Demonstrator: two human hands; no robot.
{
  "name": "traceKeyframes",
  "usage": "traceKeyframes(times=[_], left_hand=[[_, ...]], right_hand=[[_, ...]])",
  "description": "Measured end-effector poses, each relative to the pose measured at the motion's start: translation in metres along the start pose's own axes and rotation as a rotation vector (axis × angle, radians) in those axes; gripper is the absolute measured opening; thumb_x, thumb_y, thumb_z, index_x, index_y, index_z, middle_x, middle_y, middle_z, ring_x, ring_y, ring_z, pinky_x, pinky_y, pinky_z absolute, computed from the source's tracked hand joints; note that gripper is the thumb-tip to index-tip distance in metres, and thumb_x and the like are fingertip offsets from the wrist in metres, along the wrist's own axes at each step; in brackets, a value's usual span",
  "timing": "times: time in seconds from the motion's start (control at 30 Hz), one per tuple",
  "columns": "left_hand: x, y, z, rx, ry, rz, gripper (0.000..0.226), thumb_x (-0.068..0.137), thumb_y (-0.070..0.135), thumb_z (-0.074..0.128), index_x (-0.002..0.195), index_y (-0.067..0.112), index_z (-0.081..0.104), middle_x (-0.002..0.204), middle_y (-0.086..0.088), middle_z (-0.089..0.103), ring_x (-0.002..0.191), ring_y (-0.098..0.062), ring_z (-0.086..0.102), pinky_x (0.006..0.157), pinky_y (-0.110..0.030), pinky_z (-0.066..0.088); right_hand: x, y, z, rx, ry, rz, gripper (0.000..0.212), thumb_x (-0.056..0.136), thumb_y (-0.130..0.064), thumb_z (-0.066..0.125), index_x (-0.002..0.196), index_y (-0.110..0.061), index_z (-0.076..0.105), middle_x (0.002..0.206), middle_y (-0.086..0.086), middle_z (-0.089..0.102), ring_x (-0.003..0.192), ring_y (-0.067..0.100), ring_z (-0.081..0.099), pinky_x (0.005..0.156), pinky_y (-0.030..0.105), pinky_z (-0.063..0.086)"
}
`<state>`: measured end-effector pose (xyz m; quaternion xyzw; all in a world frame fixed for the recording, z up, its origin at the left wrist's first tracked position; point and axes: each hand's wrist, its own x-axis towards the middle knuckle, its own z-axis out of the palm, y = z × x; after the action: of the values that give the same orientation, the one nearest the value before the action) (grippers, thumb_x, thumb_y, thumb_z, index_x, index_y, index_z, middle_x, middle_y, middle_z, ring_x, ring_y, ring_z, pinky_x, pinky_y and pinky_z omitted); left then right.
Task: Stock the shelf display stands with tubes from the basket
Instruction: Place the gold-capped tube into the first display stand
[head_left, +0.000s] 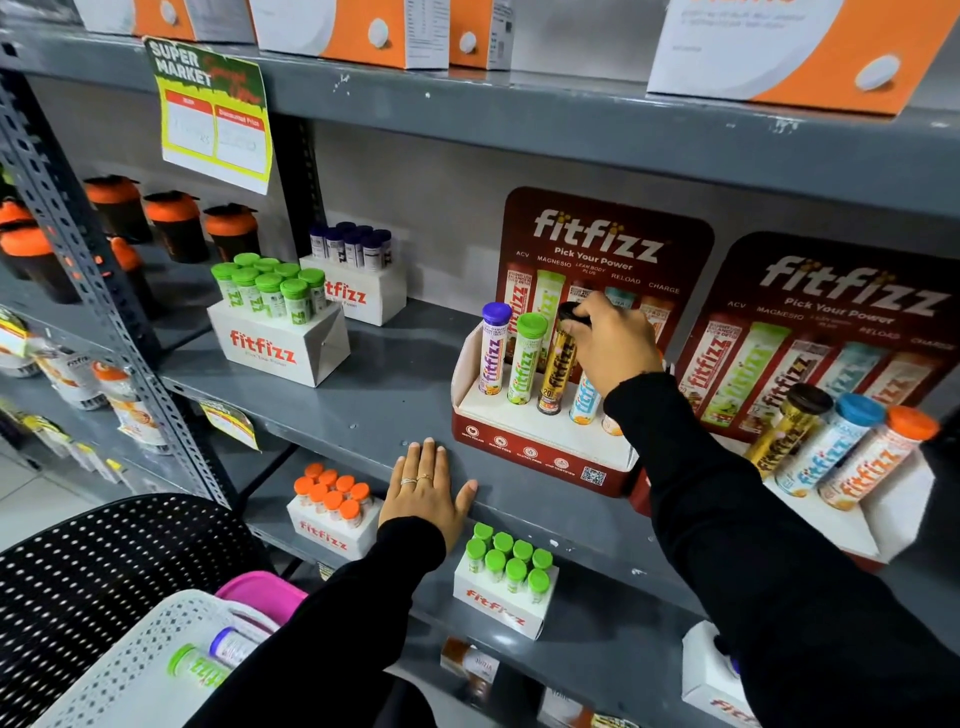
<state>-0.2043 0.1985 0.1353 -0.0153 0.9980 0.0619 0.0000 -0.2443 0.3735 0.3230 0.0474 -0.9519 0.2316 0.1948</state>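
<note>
Your right hand (613, 340) grips the gold tube (558, 364) by its cap, seating it in the display stand (524, 439); your left hand (426, 486) lies flat, fingers open, on the shelf (332, 410) — next, release; more tubes wait in the basket (140, 660).

Grey painted metal shelf (332, 415), scuffed and faintly shiny; glossy printed cardboard display stand (545, 447); shiny gold tube (558, 366); beside the shelf, perforated white plastic basket (130, 670).
</note>
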Motion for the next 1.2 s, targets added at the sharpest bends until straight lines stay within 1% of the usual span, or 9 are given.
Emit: traceKeyframes(times=[0.17,0.27,0.33,0.4,0.5,0.73,0.87,1.0,1.2], left_hand=[[0.000,0.000,0.000,0.005,-0.008,-0.003,0.069,0.094,0.055,0.009,0.146,0.011,0.001,0.157,-0.007,-0.003,0.143,-0.022,-0.006,0.116,-0.036,-0.005],[0.000,0.000,0.000,0.002,-0.006,-0.006,0.069,0.094,0.054,0.009,0.146,0.011,0.000,0.157,-0.007,-0.003,0.143,-0.022,-0.006,0.116,-0.036,-0.005],[-0.001,0.001,-0.001,-0.001,-0.006,-0.003,0.068,0.094,0.054,0.011,0.146,0.010,0.001,0.157,-0.007,-0.003,0.143,-0.022,-0.006,0.116,-0.036,-0.005],[-0.001,0.001,-0.001,-0.001,0.002,0.002,0.068,0.095,0.052,0.012,0.146,0.009,0.002,0.157,-0.008,-0.002,0.143,-0.022,-0.005,0.116,-0.036,-0.005],[-0.001,0.000,-0.001,-0.003,0.000,0.001,0.068,0.095,0.052,0.013,0.146,0.009,0.002,0.157,-0.008,-0.001,0.143,-0.022,-0.005,0.117,-0.036,-0.004],[-0.001,0.000,-0.003,0.005,-0.019,0.006,0.068,0.094,0.053,0.011,0.146,0.009,0.001,0.157,-0.007,-0.001,0.143,-0.022,-0.005,0.118,-0.037,-0.004],[-0.002,0.000,-0.005,-0.008,-0.025,0.005,0.068,0.095,0.053,0.012,0.146,0.009,0.002,0.157,-0.008,-0.002,0.143,-0.022,-0.006,0.117,-0.036,-0.005],[-0.001,0.001,-0.006,-0.006,-0.038,0.004,0.068,0.094,0.053,0.011,0.146,0.010,0.000,0.157,-0.008,-0.003,0.143,-0.022,-0.007,0.116,-0.036,-0.006],[-0.002,0.000,-0.006,-0.021,-0.049,0.012,0.069,0.094,0.054,0.009,0.146,0.010,-0.001,0.156,-0.007,-0.004,0.143,-0.023,-0.008,0.117,-0.037,-0.005]], right_hand=[[-0.001,0.001,-0.002,-0.053,-0.013,-0.036,0.024,0.099,-0.004,0.048,0.122,0.000,0.054,0.112,0.024,0.066,0.102,0.029,0.067,0.064,0.020,0.041],[-0.003,0.003,0.000,-0.098,0.013,-0.081,0.021,0.099,-0.008,0.049,0.116,0.003,0.056,0.104,0.026,0.069,0.093,0.033,0.068,0.069,0.032,0.053],[-0.003,0.006,0.003,-0.148,0.018,-0.102,0.020,0.099,-0.008,0.048,0.113,0.003,0.057,0.099,0.027,0.069,0.090,0.035,0.067,0.070,0.036,0.054],[-0.003,0.007,0.006,-0.200,0.000,-0.116,0.020,0.098,-0.001,0.047,0.115,0.004,0.056,0.102,0.028,0.069,0.095,0.037,0.066,0.075,0.039,0.054],[-0.002,0.004,0.009,-0.286,-0.065,-0.135,0.023,0.095,0.004,0.045,0.115,0.005,0.056,0.105,0.026,0.068,0.102,0.035,0.063,0.079,0.037,0.053],[0.004,-0.005,0.004,-0.473,-0.125,-0.139,0.015,0.094,-0.007,0.055,0.103,0.002,0.064,0.099,0.021,0.071,0.100,0.035,0.063,0.086,0.038,0.051],[0.007,-0.008,0.004,-0.559,-0.111,-0.137,0.015,0.095,-0.007,0.054,0.100,0.000,0.066,0.098,0.018,0.072,0.097,0.034,0.065,0.083,0.037,0.052],[0.009,-0.009,0.006,-0.614,-0.090,-0.129,0.018,0.097,-0.012,0.053,0.099,-0.001,0.066,0.096,0.017,0.072,0.097,0.033,0.065,0.080,0.037,0.053],[0.006,-0.012,0.008,-0.584,-0.075,-0.072,0.018,0.095,-0.005,0.053,0.097,0.005,0.068,0.095,0.020,0.072,0.098,0.034,0.065,0.084,0.038,0.053]])
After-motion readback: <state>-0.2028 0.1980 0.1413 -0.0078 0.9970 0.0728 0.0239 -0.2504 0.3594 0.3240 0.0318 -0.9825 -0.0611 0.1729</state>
